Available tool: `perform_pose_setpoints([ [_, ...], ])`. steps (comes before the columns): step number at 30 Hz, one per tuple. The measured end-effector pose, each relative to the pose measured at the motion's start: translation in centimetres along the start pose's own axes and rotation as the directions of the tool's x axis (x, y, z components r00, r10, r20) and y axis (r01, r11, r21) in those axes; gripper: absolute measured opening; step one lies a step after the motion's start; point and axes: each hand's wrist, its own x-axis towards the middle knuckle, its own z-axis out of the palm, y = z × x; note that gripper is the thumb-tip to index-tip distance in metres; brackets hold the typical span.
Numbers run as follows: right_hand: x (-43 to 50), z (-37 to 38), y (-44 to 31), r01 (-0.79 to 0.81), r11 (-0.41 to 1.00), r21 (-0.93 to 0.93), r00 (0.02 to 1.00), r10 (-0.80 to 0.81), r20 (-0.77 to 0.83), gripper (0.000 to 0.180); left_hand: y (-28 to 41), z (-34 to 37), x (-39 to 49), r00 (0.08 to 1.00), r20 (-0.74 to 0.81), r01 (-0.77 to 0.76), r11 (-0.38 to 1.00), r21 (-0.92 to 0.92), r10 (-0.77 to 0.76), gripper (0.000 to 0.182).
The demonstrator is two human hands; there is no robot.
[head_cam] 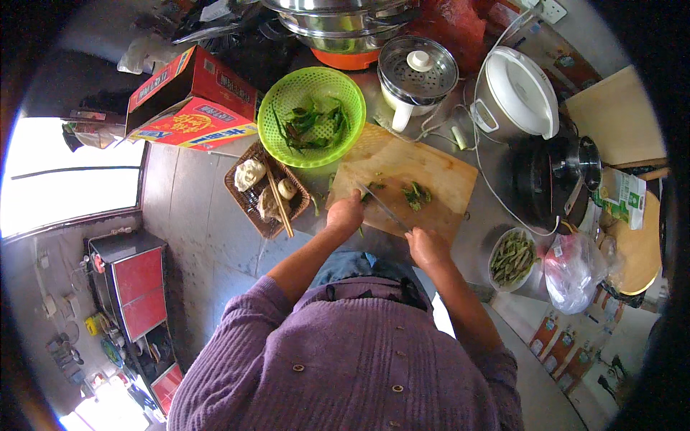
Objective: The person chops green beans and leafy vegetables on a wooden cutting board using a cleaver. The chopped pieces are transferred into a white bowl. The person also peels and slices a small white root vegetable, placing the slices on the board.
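My right hand [429,249] grips the handle of a kitchen knife [384,206], whose blade slants across the wooden cutting board [442,167]. At the board's left edge, my left hand [346,211] holds green vegetable [367,197] down beside the blade tip, its fingers hiding most of it. To the right of the blade lies a small heap of chopped greens [416,195]. Beyond the board, a lime-green plastic colander [350,91] holds more long dark-green vegetables [304,121].
Left stands a wicker basket [237,199] with garlic, ginger-like pieces and chopsticks [279,196]. Behind are a red carton [199,121], a steamer pot [345,24], a small electric pot [418,75] and a rice cooker [517,97]. Right: a bowl of cut green pods [512,258], a plastic bag [574,272], a loose cord [488,180].
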Motion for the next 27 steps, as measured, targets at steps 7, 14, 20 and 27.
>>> perform_pose_setpoints([
  [7, 0.6, 1.8, 1.5, 0.000, 0.997, 0.071, 0.997, 0.006, -0.082, 0.037, -0.3, -0.1, -2.5, 0.992, -0.127, -0.017, 0.994, -0.108, 0.003, 0.029],
  [14, -2.2, -1.6, 2.7, -0.053, 0.935, 0.350, 0.974, 0.125, -0.187, 0.035, 2.3, -1.9, 2.3, 0.994, -0.106, -0.030, 0.999, 0.012, 0.032, 0.039],
  [20, -4.0, 0.8, 5.8, -0.161, 0.949, 0.271, 0.973, 0.198, -0.116, 0.037, 0.4, -5.5, 2.4, 0.987, -0.154, 0.094, 0.953, 0.288, -0.051, 0.028],
  [27, -3.5, 2.6, 5.9, -0.124, 0.956, 0.265, 0.985, 0.150, -0.082, 0.034, 2.3, -1.8, 1.1, 0.949, -0.094, -0.233, 0.870, 0.434, 0.301, 0.040],
])
